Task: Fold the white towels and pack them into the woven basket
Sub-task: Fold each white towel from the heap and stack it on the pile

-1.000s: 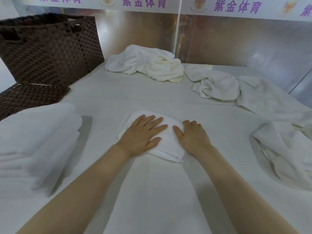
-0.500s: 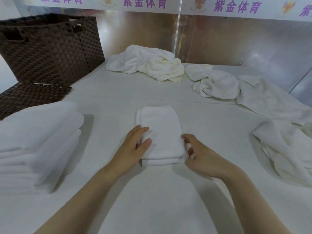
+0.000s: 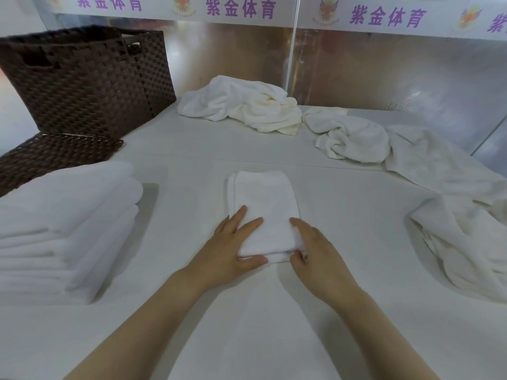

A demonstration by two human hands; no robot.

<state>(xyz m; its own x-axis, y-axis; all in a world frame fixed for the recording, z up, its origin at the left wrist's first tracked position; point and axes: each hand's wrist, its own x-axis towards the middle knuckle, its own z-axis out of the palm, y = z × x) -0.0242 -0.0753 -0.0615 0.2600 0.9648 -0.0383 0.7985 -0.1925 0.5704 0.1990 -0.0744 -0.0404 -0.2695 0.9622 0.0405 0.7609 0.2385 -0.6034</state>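
Note:
A small folded white towel lies lengthwise in the middle of the white table. My left hand holds its near left corner, fingers on top and thumb along the near edge. My right hand pinches the near right corner, fingertips tucked into the layers. The dark brown woven basket stands at the far left. A stack of folded white towels sits on the left, near me.
The basket's flat woven lid lies in front of the basket. Crumpled white towels lie at the back, at the back right and on the right. A shiny metal wall closes off the far side.
A second ago both hands pressed flat on the towel lying crosswise. The towel now lies lengthwise, and my hands have slid to its near corners and taken hold.

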